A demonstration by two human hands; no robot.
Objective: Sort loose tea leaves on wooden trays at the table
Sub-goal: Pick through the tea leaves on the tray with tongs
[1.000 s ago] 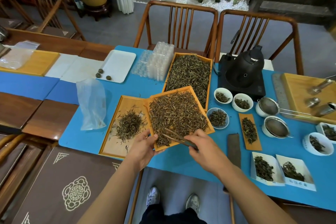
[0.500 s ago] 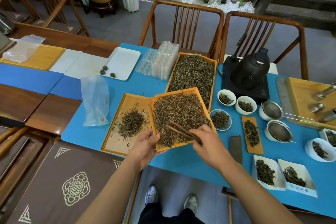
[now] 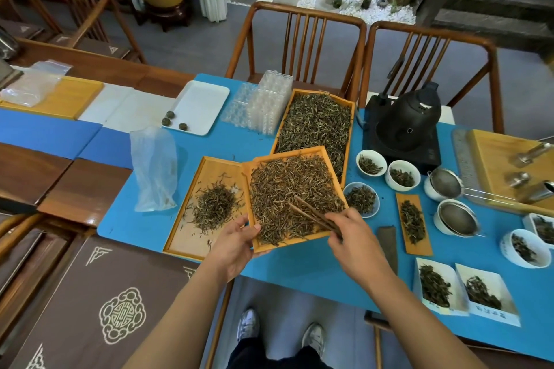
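My left hand [image 3: 236, 244] grips the near left corner of a wooden tray [image 3: 328, 153] heaped with loose tea leaves [image 3: 287, 186], held tilted above the blue mat. Wooden tongs [image 3: 314, 214] are pinched in my right hand [image 3: 355, 237], their tips lying in the leaves near the tray's front. Partly under the held tray lies a second tray [image 3: 180, 244] with a small pile of leaves [image 3: 214, 208]. A third, fuller tray [image 3: 289, 102] of leaves sits behind, toward the chairs.
A black kettle on its base [image 3: 404, 126], small white cups of tea [image 3: 371, 162], strainers [image 3: 455, 219] and paper dishes of leaves [image 3: 434, 286] crowd the right. A clear plastic bag [image 3: 154, 168], a white tray [image 3: 198, 106] and stacked plastic moulds [image 3: 271, 105] stand on the left.
The tongs' tips have moved farther up into the leaves on the held tray. My left hand keeps its grip on the tray's corner.
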